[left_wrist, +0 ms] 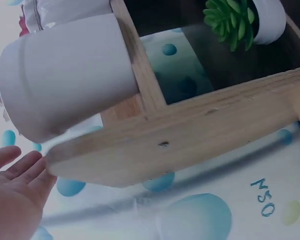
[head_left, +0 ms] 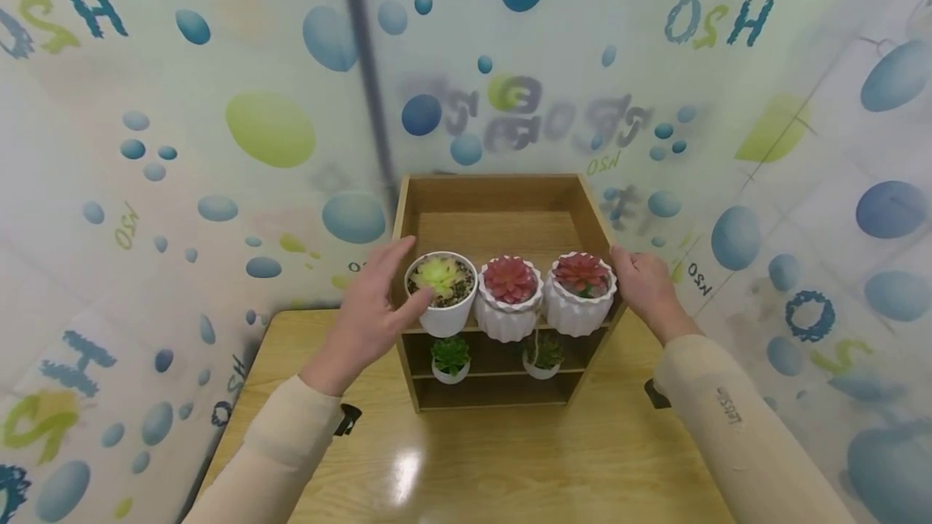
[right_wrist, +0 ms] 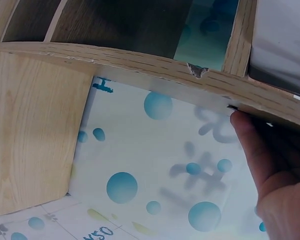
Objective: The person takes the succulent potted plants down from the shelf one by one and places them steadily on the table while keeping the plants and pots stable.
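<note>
The wooden shelf [head_left: 495,233] stood just right of the left hand [head_left: 366,310], spread beside the nearest white pot [head_left: 447,320], and touched the right hand [head_left: 648,285], whose grip could not be told.

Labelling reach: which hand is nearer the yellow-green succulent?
Left. The left hand is beside the yellow-green succulent; the right hand is at the right side of the shelf, beyond both red succulents.

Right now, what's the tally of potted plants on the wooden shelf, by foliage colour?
Red plants: 2
Green plants: 2
Yellow-green plant: 1
Total: 5
</note>
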The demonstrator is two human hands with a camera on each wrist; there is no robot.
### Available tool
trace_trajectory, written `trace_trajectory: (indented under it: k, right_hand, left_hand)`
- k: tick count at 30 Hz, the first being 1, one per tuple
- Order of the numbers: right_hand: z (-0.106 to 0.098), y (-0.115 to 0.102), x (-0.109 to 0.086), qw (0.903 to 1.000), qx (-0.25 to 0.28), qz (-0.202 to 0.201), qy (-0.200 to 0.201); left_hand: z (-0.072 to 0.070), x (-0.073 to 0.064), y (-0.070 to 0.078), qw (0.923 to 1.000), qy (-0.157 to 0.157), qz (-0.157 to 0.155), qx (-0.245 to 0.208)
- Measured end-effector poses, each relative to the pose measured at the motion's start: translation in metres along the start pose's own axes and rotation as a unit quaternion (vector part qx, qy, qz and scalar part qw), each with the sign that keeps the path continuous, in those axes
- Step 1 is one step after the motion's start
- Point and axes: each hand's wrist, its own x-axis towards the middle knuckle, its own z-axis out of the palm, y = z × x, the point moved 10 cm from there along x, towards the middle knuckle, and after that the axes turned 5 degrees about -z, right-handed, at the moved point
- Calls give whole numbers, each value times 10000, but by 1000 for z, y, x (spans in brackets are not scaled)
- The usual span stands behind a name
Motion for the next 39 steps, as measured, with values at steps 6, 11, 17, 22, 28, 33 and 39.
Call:
trace_trajectory:
  k: [6,11,17,22,28,33,39]
  right_hand:
    - [-1,-1,-1,10000,28,-10,40]
    - [0,-1,-1,10000,-19,-63,45]
    - [2,-1,1,10000,-73,-55,23]
    - [0,-1,0,9999,-91,-106,63]
    - [-2,-3,-1,9998,-101,-127,70]
    - [-2,-3,-2,9999,-81,-104,47]
    - [-2,-2,0,9998,-79,-132,93]
  left_hand:
    - [15,6,8,9981,-391,-40,471]
    - [19,12,6,9964,-416,-77,739]
    - [24,17,1,9946,-432,-121,936]
    - [27,19,1,9941,-417,-43,1000]
    - [28,20,3,9949,-375,2,940]
    - [28,20,3,9953,-419,-73,866]
    - [27,20,3,9959,-436,-115,781]
